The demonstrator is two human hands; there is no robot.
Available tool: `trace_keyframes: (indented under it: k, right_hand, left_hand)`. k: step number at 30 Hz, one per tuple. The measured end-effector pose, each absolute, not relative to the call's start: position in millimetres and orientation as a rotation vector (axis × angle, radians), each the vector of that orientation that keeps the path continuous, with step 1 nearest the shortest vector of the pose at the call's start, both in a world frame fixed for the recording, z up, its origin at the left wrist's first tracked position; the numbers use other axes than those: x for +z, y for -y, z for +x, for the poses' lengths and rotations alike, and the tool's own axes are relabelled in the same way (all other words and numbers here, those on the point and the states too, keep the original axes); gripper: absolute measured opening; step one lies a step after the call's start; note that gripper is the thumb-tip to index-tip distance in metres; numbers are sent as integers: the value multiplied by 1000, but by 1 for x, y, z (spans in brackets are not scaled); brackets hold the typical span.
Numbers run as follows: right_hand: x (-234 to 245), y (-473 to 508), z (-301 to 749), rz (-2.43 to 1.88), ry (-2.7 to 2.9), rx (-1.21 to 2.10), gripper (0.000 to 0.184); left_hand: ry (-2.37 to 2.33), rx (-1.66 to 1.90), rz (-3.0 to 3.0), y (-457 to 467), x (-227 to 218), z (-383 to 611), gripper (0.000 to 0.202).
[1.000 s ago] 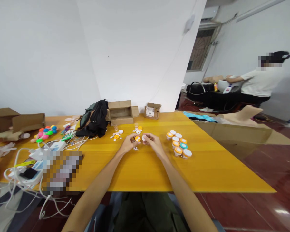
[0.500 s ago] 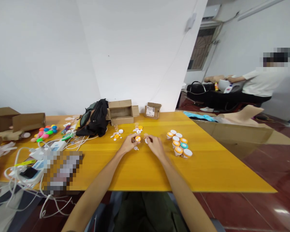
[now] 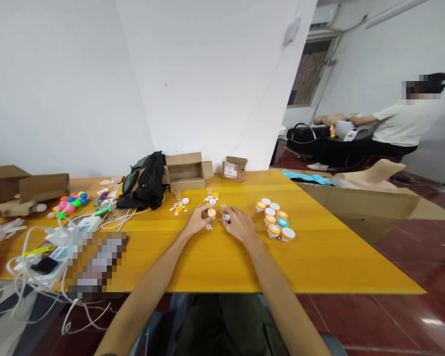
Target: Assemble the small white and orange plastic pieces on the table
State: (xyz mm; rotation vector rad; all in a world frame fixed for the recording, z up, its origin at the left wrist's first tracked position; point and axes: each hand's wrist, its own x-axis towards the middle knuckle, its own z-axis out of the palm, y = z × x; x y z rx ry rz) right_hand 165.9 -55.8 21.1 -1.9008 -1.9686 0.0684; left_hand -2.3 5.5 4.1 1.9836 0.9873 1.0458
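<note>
My left hand (image 3: 199, 220) is closed around an orange round lid (image 3: 211, 212) with a pale centre, held between thumb and fingers. Facing it across a small gap, my right hand (image 3: 240, 224) has thumb and fingertips on either side of a small white round lid (image 3: 226, 217), low over the table. A clear ring-like piece (image 3: 223, 208) shows just beyond the right fingertips. Small white pieces with dark marks (image 3: 208, 227) lie under my left thumb. Farther off are two clusters of loose parts: white bits with an orange cap (image 3: 178, 209) and another orange cap (image 3: 215, 196).
Several clear jars with orange, white and teal lids (image 3: 282, 223) stand to the right. Cardboard boxes (image 3: 187, 171) and a black bag (image 3: 148, 185) line the back. Cables, a power strip (image 3: 59, 254) and colourful balls (image 3: 70, 200) fill the left. Another person (image 3: 396, 123) sits far right.
My right fingers have spread and lowered slightly around the white lid, which shows more clearly. My left hand with the orange lid has hardly moved.
</note>
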Motion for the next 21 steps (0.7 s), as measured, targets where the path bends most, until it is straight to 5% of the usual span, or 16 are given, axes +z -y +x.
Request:
trace_keyframes:
  k: [21]
  right_hand:
    - [2, 48, 162, -1331, 1974, -75, 22]
  left_hand:
    - [-916, 1015, 2145, -2, 7, -1, 34]
